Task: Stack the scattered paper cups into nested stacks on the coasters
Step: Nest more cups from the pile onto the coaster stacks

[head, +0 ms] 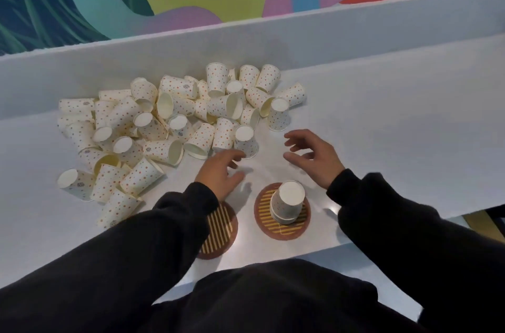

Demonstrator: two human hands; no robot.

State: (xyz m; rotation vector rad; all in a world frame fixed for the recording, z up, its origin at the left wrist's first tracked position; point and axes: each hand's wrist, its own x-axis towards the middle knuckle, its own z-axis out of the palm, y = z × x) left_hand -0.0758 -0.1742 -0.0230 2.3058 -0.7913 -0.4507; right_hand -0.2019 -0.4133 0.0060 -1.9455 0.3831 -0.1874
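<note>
On the worktop [382, 114]: we see scattered paper cups [175, 125] heaped at the far left, many lying on their sides.
Right coaster [266, 214]: carries a nested stack [288, 203], upside down.
Left coaster [220, 226]: partly hidden under our left sleeve [169, 223].
Left grip [218, 171]: fingers spread, holding nothing, just beside the heap.
Right grip [314, 158]: fingers loosely spread, empty, beyond the stack.

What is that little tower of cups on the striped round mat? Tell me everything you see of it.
The cup stack is a short nest of white paper cups with orange dots, standing upside down, plain white base on top. Several rims bunch at its foot; their count is unclear. It stands near the middle of the brown, yellow-striped coaster, touching only that.
</note>
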